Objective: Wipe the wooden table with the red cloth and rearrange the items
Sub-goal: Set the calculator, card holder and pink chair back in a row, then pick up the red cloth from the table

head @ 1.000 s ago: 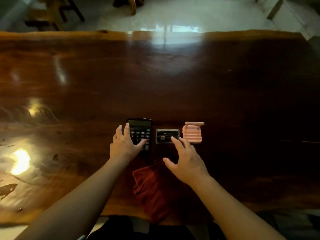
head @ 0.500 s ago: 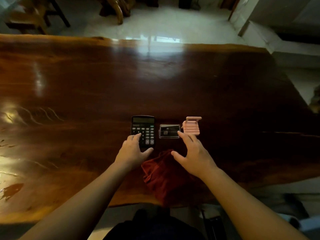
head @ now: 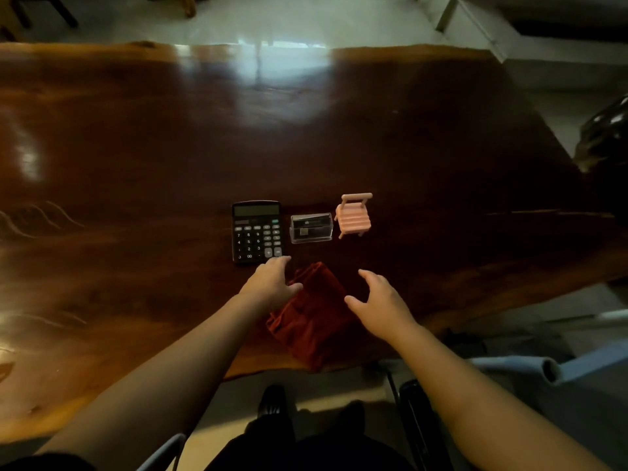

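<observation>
The red cloth (head: pixel 311 317) lies crumpled on the dark wooden surface (head: pixel 136 171), close to its near edge, and one corner hangs a little over that edge. The left hand (head: pixel 270 283) is spread wide and holds nothing; its thumb touches the left side of the cloth and its fingertips reach close to the bottom edge of the black calculator (head: pixel 257 231). The right hand (head: pixel 379 302) is also open, fingers apart, empty, just beside the right side of the cloth; if it touches the cloth I cannot tell.

Behind the cloth three things stand in one row: the calculator at left, a clear card holder (head: pixel 311 227) with dark cards in the middle, and a small pink toy chair (head: pixel 353 215) at right, all near each other but apart. The rest of the surface is bare and shiny with light reflections. Beyond it is a pale floor (head: pixel 272 22).
</observation>
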Available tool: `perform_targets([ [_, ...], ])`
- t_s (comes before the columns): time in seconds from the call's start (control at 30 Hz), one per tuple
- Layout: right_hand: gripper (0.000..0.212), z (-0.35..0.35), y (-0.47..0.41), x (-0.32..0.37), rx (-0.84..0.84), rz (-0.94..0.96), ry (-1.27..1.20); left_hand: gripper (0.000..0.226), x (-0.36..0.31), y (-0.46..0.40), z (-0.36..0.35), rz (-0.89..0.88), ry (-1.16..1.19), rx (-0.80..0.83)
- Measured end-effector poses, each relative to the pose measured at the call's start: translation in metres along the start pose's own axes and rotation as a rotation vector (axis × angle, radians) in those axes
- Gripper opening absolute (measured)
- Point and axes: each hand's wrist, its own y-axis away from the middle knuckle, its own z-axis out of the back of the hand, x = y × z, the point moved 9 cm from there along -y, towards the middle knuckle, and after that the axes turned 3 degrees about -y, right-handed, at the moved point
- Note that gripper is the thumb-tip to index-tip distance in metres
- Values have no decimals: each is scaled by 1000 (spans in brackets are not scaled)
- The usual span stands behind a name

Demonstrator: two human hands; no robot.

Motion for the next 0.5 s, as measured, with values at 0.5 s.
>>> perform_targets([
  [0.5, 66, -57, -32, -69, 100, -244, -63, 63, -36, -47, -43, 6, -344, 100],
])
